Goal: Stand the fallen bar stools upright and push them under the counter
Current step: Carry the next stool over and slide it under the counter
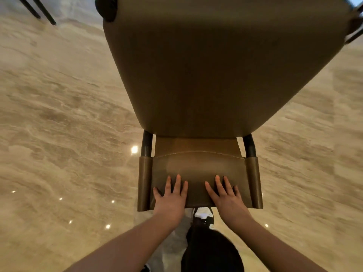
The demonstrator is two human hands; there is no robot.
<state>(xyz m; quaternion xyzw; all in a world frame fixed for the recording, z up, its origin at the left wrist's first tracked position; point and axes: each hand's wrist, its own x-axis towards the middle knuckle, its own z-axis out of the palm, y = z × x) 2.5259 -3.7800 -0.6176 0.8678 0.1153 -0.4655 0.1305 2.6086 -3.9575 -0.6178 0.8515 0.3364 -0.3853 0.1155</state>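
In the head view, an upright olive-brown bar stool (214, 75) is seen from above on the polished beige marble floor (59, 114). The left hand (170, 197) and right hand (225, 195) are pressed flat, fingers spread, against its backrest (198, 167). Dark legs of other furniture (37, 8) are seen at the top left corner.

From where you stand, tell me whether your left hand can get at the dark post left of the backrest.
Probably yes. The left hand lies flat on the backrest, and the dark post stands bare just up and left of it, with nothing between.
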